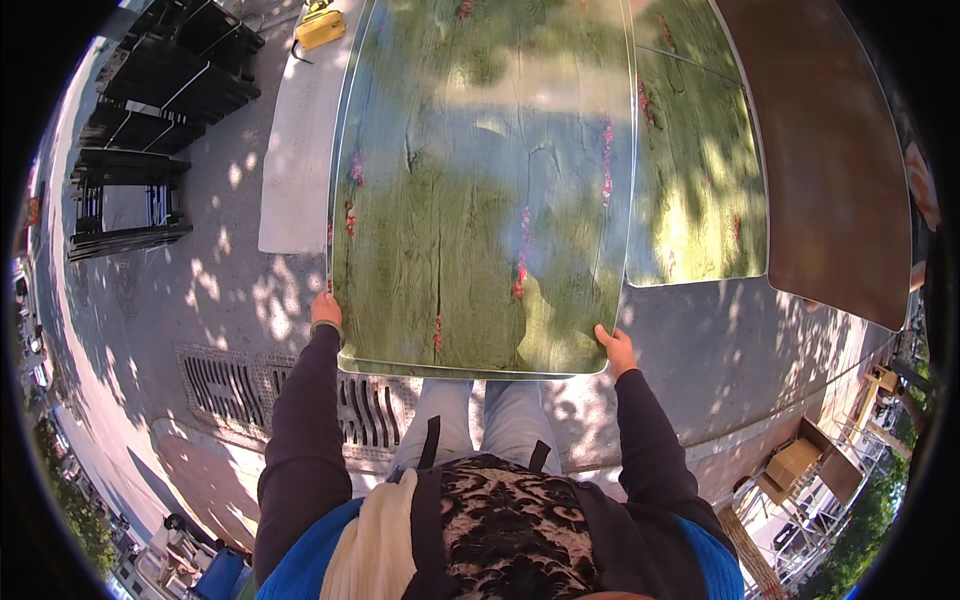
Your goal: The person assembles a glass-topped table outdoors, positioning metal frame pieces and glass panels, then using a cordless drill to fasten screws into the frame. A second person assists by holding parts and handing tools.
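— What is the left hand (325, 308) doing?

— It grips the left edge of a large mirror sheet (480, 200), fingers closed on the rim near the lower corner.

— And the right hand (618, 350)?

— It clasps the sheet's lower right corner, thumb on the glass face.

— Where is the sheet itself?

— Out in front of the person, held between both hands above grey pavement (220, 290), reflecting green leaves and sky.

— What lies around it?

— A second mirror sheet (700, 170) sits just beside it on the right, with a brown panel (840, 150) beyond that. A pale slab (300, 150) lies to the left, a yellow tool (320, 28) at its far end. A drain grate (240, 385) is below the left arm, and black stacked frames (140, 130) stand farther left.
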`<state>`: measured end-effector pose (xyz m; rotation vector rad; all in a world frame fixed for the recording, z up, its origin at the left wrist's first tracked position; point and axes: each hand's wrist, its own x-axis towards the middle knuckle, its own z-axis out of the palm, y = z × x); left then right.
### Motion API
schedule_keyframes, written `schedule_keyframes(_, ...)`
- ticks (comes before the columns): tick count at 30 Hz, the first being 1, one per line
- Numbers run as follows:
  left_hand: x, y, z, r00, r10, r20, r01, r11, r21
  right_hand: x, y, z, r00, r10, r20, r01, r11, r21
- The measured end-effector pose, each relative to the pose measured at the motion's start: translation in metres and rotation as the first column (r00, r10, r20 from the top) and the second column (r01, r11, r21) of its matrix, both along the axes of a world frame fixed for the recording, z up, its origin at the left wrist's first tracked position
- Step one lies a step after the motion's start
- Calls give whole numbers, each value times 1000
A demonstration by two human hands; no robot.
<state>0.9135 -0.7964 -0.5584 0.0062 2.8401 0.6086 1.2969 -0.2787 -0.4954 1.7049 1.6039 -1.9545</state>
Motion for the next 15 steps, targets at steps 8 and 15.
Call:
schedule_keyframes(8,16,10,2,983,174,-49,-171,983,68,-18,-33,16,990,-143,-13,144,988,57)
schedule_keyframes(15,33,-47,-1,909,316,270,-338,941,36,-5,-88,39,817,249,520,-506,742,440)
